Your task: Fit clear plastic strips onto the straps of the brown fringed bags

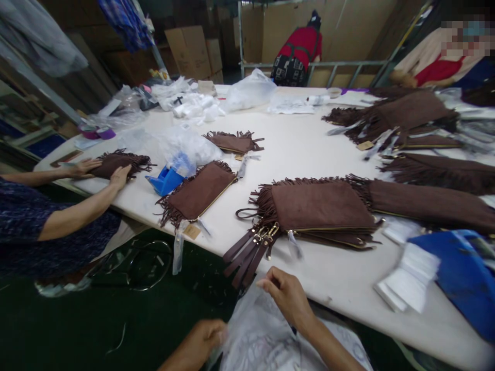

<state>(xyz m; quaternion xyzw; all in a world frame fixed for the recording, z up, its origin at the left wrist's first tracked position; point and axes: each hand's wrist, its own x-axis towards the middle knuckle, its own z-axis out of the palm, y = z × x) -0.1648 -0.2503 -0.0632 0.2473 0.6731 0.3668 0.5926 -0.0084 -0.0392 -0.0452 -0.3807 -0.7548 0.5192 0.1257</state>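
I'm working at the clear plastic (pixel 255 324) lying in front of the near edge of the table (pixel 328 278), and I'm judging the step in hand to be handling that thin film. My right hand (pixel 288 296) is curling above it, thumb and forefinger nearly meeting; my left hand (pixel 204 337) is showing blurred beside it, fingers bent. I'm not able to tell whether either is gripping any film. Just beyond, the brown pouches (pixel 320 203) are lying stacked, their straps (pixel 245 257) reaching over the edge. To my reading, the next move is calling for a sure pinch.
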